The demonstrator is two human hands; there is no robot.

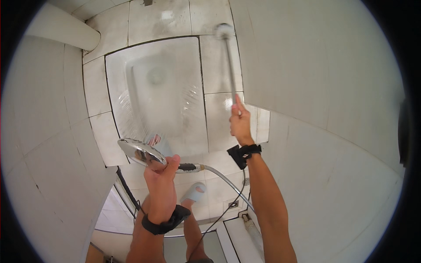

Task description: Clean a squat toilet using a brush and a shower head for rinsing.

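Observation:
A chrome shower head (141, 151) is gripped by my left hand (161, 173), its fingers wrapped round the handle. Water sprays from it over the white squat toilet (193, 122) set in the floor. From the handle a silver hose (223, 177) runs off to the lower right. My right hand (240, 125) is closed on the long thin handle of a toilet brush (224, 31). The brush's round white head is blurred and lies by the tiled floor near the right wall, beyond the toilet's far right corner.
Tiled walls rise close on both sides, the right wall (307, 57) beside the brush. A thick white pipe (66, 28) stands at the far left. My slippered foot (194, 192) is on the floor behind the toilet, near a floor drain (233, 204). A black cable (223, 212) hangs from my right wrist strap.

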